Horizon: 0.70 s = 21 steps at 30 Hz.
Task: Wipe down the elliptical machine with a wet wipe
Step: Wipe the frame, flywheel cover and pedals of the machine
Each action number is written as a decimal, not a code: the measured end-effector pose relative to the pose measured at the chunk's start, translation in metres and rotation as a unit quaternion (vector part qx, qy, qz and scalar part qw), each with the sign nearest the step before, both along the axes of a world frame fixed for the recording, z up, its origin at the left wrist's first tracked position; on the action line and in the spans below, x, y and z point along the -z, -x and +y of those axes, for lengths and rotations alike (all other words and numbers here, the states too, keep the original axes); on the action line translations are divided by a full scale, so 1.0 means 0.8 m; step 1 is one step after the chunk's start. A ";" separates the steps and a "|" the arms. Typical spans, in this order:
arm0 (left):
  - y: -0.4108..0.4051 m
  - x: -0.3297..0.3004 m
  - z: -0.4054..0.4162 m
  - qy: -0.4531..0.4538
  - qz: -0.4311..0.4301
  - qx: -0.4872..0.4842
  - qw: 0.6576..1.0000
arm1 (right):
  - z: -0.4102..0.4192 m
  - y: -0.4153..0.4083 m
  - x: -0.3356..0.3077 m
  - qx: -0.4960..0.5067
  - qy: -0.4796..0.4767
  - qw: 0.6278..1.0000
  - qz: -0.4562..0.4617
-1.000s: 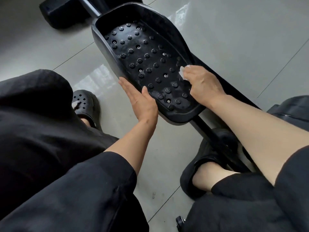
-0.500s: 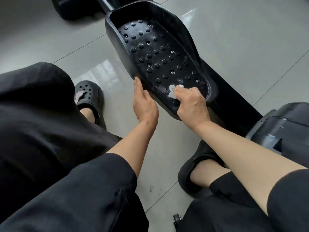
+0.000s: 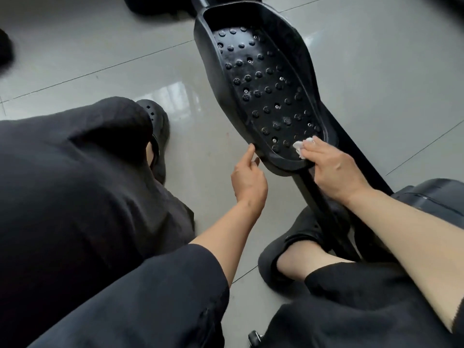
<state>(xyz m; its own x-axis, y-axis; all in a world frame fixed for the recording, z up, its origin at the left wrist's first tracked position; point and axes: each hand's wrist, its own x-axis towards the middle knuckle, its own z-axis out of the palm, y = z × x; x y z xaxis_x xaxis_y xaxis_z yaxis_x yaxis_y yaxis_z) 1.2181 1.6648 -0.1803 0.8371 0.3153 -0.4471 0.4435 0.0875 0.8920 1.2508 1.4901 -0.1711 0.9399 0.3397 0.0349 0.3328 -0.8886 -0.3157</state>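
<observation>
Your left hand (image 3: 248,178) slid off pedal (image 3: 266,79) edge, fingers loosely curled, empty; right hand (image 3: 334,169) presses wipe (image 3: 302,145), scrubbing heel end.

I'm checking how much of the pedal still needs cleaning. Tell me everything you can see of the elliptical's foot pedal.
The foot pedal is a long black tray, plastic by its look, with a raised rim and a floor dotted with round studs and a few small screws. It sits on a black bar above the grey tiled floor. At its near end the right hand presses a white wet wipe on it; the left hand has one fingertip at the near left rim.
</observation>
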 end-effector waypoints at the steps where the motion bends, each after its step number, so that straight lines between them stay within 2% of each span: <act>1: 0.005 -0.002 -0.003 0.009 -0.002 0.003 1.000 | 0.001 -0.003 -0.002 0.046 -0.007 0.999 0.004; 3: 0.012 -0.005 -0.005 0.021 -0.008 0.012 1.000 | 0.027 -0.015 -0.003 0.131 -0.038 0.991 0.016; 4: 0.014 -0.005 -0.004 0.020 -0.009 0.014 1.000 | 0.049 -0.017 -0.004 0.134 -0.054 0.989 0.019; 7: 0.013 -0.004 0.000 0.007 -0.027 0.019 0.999 | 0.094 -0.007 0.004 0.009 -0.094 0.995 0.029; 9: 0.009 -0.002 0.004 -0.003 -0.035 0.016 0.999 | 0.083 -0.011 0.008 -0.028 -0.085 0.995 0.032; 13: 0.003 0.000 0.001 -0.034 -0.054 0.000 0.998 | 0.069 -0.055 0.000 0.099 -0.067 0.992 0.034; 17: 0.004 0.002 -0.010 -0.107 -0.093 -0.005 0.990 | 0.100 -0.038 -0.011 -0.064 -0.094 0.992 0.049; 21: -0.002 -0.003 -0.020 -0.160 -0.127 0.005 0.979 | 0.049 -0.045 -0.009 -0.050 -0.030 0.998 0.030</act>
